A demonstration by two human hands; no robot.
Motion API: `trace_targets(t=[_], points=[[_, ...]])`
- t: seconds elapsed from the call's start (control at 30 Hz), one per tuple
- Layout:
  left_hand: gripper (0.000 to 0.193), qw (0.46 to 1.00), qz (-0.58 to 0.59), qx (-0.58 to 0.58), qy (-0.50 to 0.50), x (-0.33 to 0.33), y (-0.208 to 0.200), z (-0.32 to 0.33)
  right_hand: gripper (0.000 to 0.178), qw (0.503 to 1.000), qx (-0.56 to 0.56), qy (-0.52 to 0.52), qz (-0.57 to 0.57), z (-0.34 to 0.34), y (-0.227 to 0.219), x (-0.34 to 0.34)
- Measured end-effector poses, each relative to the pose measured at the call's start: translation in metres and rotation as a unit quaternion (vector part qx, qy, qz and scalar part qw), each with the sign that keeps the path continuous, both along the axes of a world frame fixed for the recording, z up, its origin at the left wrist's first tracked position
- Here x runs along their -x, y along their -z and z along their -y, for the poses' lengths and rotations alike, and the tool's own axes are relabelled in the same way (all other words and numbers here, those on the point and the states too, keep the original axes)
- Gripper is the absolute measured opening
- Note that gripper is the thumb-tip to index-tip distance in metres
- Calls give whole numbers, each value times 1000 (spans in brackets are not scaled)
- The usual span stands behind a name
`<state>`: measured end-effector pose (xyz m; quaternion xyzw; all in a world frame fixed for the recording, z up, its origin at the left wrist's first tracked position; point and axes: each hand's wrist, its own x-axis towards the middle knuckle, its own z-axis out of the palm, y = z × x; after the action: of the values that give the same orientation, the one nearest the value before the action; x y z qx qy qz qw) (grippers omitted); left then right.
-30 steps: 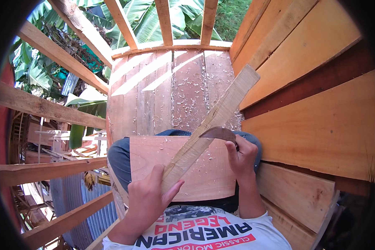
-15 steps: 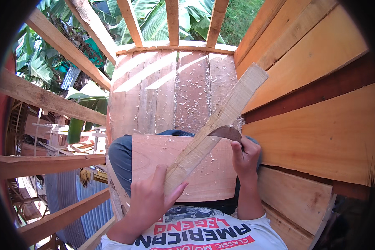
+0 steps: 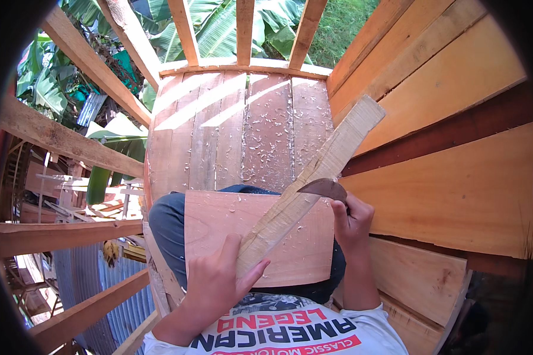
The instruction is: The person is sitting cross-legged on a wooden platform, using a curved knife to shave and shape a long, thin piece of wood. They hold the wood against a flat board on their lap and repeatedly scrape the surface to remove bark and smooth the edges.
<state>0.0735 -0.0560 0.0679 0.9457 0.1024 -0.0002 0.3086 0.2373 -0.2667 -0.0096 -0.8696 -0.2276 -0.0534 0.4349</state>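
Observation:
My left hand (image 3: pixel 219 275) grips the near end of a long, flat strip of wood (image 3: pixel 314 180), thumb on one side and fingers on the other. The strip slants up and to the right, away from me. In my right hand (image 3: pixel 354 219) is a curved knife (image 3: pixel 324 189) with a dark blade; my fist hides its handle. The blade lies against the strip's right edge, about midway along. Beneath the strip, a rectangular wooden board (image 3: pixel 296 254) rests across my lap, with a few shavings on it.
Wood shavings are scattered over the plank floor (image 3: pixel 231 154) ahead. A board wall (image 3: pixel 432 183) rises close on my right. Wooden railing bars (image 3: pixel 71 154) run along the left and far sides, with banana leaves (image 3: pixel 219 35) and corrugated metal sheets (image 3: pixel 124 296) beyond.
The strip has shifted very slightly to the right, along with the knife and my right hand. The blade stays against about the same part of the wood, and both grips are unchanged.

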Motion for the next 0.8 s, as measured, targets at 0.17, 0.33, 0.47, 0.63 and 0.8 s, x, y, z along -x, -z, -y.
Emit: trace_targets(t=[0.17,0.33,0.47,0.63,0.8], points=[[46,1000,6,19,-12,1,-4,-5,47,990,-3,-121,75,-15,-12,24],[46,998,-9,50,-22,-1,-3,0,47,989,-16,-122,78,-19,-15,29],[47,998,-25,44,-22,1,-2,0,46,999,-2,-22,28,-2,-3,-10],[46,998,-19,57,-27,-1,-2,0,48,986,10,-126,110,-14,-11,14],[45,997,-25,73,-23,-7,1,6,44,987,5,-131,88,-11,-5,16]])
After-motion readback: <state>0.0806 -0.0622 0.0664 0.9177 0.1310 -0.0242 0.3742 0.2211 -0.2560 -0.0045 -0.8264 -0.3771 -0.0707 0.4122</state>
